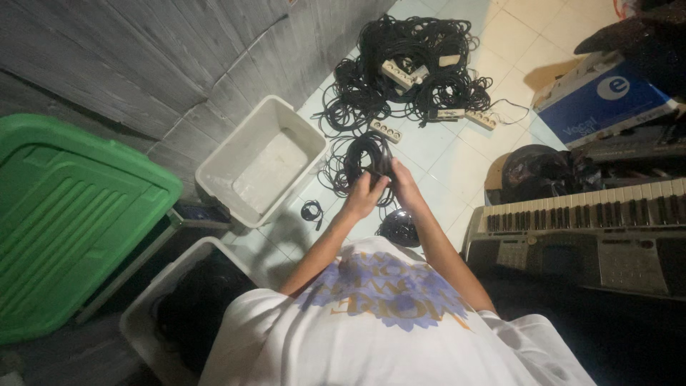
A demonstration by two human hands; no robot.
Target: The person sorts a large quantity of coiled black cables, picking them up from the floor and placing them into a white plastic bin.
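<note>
My left hand [363, 194] and my right hand [404, 184] are both closed on a coil of black cable [368, 154] held up in front of me over the tiled floor. The two hands sit close together at the near end of the coil. Loose loops of the same cable hang around them toward the floor. Beyond it lies a large tangled heap of black cables [411, 61] with several white power strips [399, 73] mixed in.
An empty white plastic tub [214, 179] stands left of the hands, beside a grey wall. A green bin lid [68, 214] is at far left, another tub [146, 314] below. An electronic keyboard [586, 221], a black bag [539, 171] and a blue box [604, 96] are right.
</note>
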